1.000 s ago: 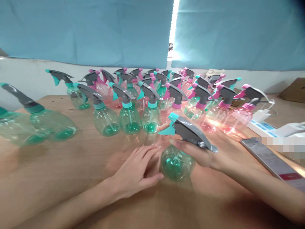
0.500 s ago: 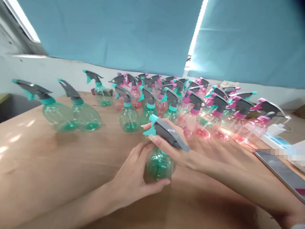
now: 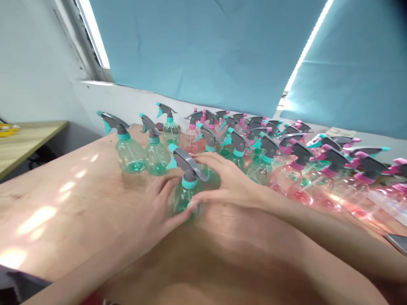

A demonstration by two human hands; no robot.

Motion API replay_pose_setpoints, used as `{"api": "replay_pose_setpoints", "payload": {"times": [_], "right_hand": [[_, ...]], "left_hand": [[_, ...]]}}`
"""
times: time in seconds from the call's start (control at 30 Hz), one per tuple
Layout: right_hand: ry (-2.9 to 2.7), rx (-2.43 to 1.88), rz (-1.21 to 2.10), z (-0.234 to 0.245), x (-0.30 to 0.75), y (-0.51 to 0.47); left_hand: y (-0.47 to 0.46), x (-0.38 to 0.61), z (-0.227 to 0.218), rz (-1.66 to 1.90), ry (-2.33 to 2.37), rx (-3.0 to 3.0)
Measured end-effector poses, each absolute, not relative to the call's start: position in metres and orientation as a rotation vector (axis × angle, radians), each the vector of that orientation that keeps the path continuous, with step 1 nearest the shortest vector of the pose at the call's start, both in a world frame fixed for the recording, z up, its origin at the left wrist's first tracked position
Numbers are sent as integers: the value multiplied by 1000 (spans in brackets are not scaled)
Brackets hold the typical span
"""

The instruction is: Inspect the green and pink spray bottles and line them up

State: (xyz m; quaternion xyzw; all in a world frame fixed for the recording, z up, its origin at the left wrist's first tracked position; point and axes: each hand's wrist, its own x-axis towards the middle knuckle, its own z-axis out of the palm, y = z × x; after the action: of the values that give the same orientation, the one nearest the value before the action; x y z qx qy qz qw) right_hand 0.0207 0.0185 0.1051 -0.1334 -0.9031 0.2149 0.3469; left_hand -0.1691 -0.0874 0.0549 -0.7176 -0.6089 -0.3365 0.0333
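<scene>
A green spray bottle (image 3: 190, 184) with a grey and turquoise trigger head stands upright between my hands. My left hand (image 3: 157, 207), slightly blurred, curves around the left side of its body, thumb at the front. From the right, my right hand (image 3: 232, 180) grips it, thumb on the front of the body and fingers reaching behind. The two thumb tips meet at the bottle's lower front. Just behind stands another green spray bottle (image 3: 210, 146), partly hidden by my right hand.
Two green spray bottles (image 3: 129, 154) stand to the left, with another green bottle (image 3: 171, 131) farther back. Several green and pink bottles (image 3: 299, 161) crowd the right of the wooden table (image 3: 79, 212). A phone (image 3: 397, 242) lies at the right edge.
The view has swung left. The spray bottle has moved forward and left towards the other green bottles. My right hand has gone from its trigger head down to its body.
</scene>
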Motion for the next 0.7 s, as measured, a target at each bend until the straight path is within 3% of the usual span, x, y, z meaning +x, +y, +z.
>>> {"api": "replay_pose_setpoints", "payload": {"times": [0.3,0.47,0.7], "right_hand": [[-2273,-669,-152,145,7,72],[-2375,-964,-139,141,-14,91],[-2400,-989,-102,137,-18,98]], "left_hand": [[-29,-213,61,-725,-1913,-2033],[-12,-212,73,-611,-1933,-2016],[4,-208,80,-470,-1895,-1955]]}}
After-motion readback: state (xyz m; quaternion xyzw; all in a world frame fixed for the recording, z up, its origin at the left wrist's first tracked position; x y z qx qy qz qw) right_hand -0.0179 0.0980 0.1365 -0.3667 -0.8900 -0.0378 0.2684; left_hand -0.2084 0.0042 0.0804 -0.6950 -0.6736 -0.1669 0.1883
